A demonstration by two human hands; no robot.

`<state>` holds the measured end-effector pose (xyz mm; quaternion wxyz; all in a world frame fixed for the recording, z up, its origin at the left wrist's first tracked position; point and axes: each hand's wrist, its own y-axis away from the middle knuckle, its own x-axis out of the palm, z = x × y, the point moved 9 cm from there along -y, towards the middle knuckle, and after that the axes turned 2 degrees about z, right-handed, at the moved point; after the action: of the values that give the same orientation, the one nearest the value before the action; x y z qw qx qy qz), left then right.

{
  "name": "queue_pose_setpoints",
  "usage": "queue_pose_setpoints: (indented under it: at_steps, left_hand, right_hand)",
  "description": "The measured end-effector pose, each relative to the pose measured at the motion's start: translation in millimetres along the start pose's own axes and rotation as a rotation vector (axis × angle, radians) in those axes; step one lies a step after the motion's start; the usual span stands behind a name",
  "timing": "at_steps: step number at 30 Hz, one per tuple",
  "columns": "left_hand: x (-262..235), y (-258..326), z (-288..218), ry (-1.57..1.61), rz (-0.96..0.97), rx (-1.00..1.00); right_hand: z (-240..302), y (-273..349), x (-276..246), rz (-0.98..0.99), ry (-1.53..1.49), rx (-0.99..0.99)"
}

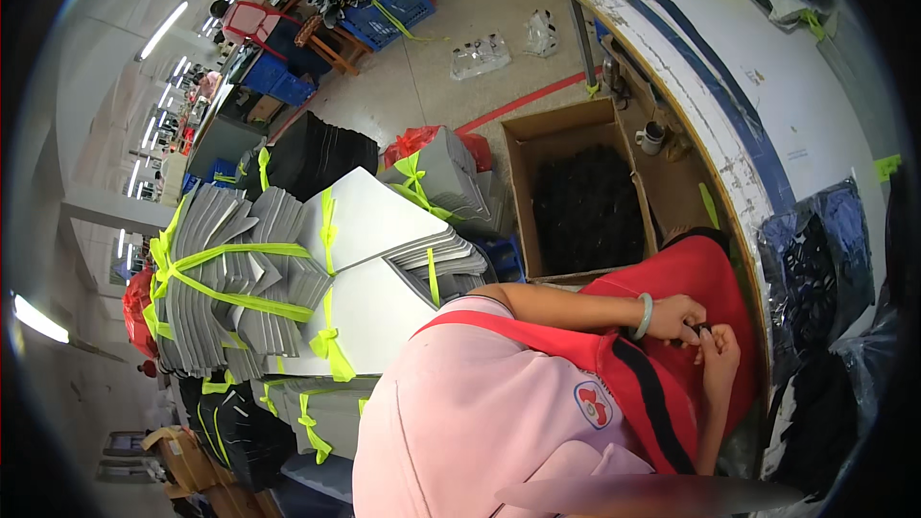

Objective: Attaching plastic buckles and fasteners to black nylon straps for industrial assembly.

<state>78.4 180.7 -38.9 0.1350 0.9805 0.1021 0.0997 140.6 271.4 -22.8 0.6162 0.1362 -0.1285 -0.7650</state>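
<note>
Both hands sit together over a red apron (700, 278), below the open cardboard box (576, 192). Left hand (676, 317), jade-green bangle on the wrist, and right hand (720, 355) are both pinched onto a small dark part (698, 331); probably hard plastic, too small to tell. The box holds a heap of matte black pieces. Right of the box: curved white table (767, 86) with blue tape. Left of the box: grey sheet stacks (249, 269) strapped with neon-green ribbon, on a concrete floor.
</note>
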Motion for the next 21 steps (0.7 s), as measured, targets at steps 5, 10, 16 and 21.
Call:
queue_pose_setpoints:
  at_steps: [5, 10, 16, 21]
  left_hand:
    - [14, -8, -9, 0.277, 0.052, 0.040]
    - [14, -5, 11, 1.136, 0.099, -0.230]
    - [28, -16, 31, 1.057, 0.150, -0.258]
    - [24, -9, 24, 0.938, 0.090, -0.224]
  right_hand:
    - [14, 42, -64, -0.400, 0.292, -0.190]
    - [26, 112, -192, -0.939, 0.871, -0.176]
    - [-23, 107, -241, -0.877, 1.001, -0.049]
    - [-52, 111, -265, -0.757, 0.857, 0.082]
